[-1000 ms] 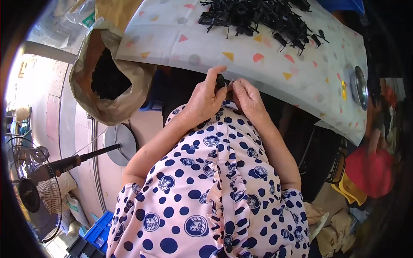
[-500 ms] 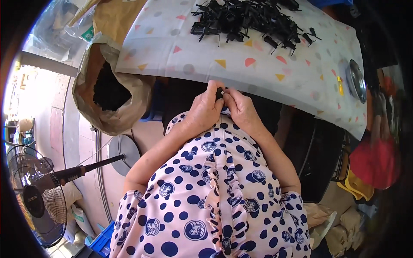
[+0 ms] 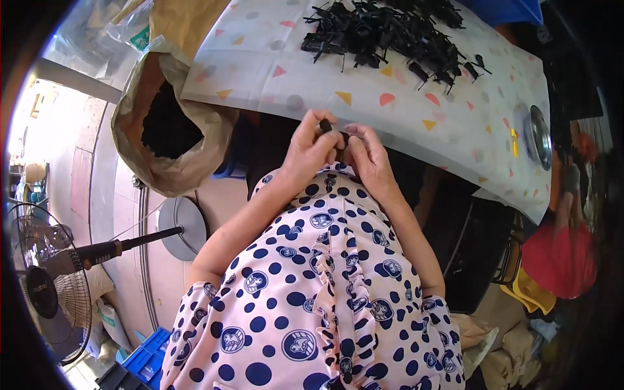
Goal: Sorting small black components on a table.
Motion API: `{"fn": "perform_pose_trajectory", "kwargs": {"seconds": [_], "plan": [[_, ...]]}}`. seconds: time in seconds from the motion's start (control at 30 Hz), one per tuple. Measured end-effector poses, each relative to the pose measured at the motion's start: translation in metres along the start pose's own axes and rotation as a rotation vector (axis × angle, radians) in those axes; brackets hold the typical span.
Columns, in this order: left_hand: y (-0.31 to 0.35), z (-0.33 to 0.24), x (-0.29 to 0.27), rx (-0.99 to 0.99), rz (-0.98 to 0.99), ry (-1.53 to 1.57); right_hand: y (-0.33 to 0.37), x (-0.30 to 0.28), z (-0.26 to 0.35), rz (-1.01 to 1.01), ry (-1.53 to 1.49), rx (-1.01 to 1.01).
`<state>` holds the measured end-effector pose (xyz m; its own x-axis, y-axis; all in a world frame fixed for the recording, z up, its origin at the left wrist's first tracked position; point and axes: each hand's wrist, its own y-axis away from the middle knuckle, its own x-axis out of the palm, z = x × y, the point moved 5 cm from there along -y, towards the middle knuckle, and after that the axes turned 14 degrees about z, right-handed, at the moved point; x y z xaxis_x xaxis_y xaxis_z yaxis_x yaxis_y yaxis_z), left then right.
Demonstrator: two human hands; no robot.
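In front of my body, just off the near edge of the table, my two hands are close together. Between the thumb and fingers of my left hand is a small black plastic part, its end sticking up. My right hand is closed in a pinch beside it, fingertips near the left ones; a dark bit shows there, too small to name. A tangled heap of black plastic parts with thin stems lies on the patterned tablecloth beyond my hands.
On the left stands an open paper sack with black contents. Further left is a standing fan. A round metal dish and a yellow object rest at the table's right end. At the right edge, a person in red is partly visible.
My hands have moved slightly apart, and the left fingers have lifted, showing more of the black part. The whole view has shifted a little.
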<state>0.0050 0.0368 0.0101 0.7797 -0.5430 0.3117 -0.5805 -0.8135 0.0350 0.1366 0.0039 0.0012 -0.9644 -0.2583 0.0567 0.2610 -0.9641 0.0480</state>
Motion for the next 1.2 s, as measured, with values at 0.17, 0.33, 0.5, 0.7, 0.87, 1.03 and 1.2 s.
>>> {"fn": "perform_pose_trajectory", "kwargs": {"seconds": [0.17, 0.33, 0.5, 0.7, 0.87, 1.03, 1.2], "plan": [[0.005, -0.007, 0.001, -0.007, 0.081, 0.422, -0.004, -0.002, -0.009, 0.11, -0.155, 0.05], [0.004, 0.005, 0.001, -0.094, 0.114, 0.398, -0.001, -0.005, 0.001, 0.068, -0.218, -0.035], [0.005, 0.004, 0.011, -0.14, 0.24, 0.367, -0.003, -0.011, -0.015, 0.144, -0.393, 0.006], [0.006, 0.006, 0.017, -0.204, 0.352, 0.304, -0.003, -0.01, -0.017, 0.207, -0.434, 0.052], [0.005, 0.001, 0.02, -0.034, 0.283, -0.223, -0.001, -0.014, -0.006, 0.091, -0.264, 0.047], [0.007, -0.008, 0.018, 0.053, 0.138, -0.502, 0.007, -0.004, 0.009, 0.032, -0.226, 0.077], [0.007, -0.004, 0.015, 0.135, 0.055, -0.51, 0.01, 0.008, 0.014, 0.053, -0.268, 0.183]]}}
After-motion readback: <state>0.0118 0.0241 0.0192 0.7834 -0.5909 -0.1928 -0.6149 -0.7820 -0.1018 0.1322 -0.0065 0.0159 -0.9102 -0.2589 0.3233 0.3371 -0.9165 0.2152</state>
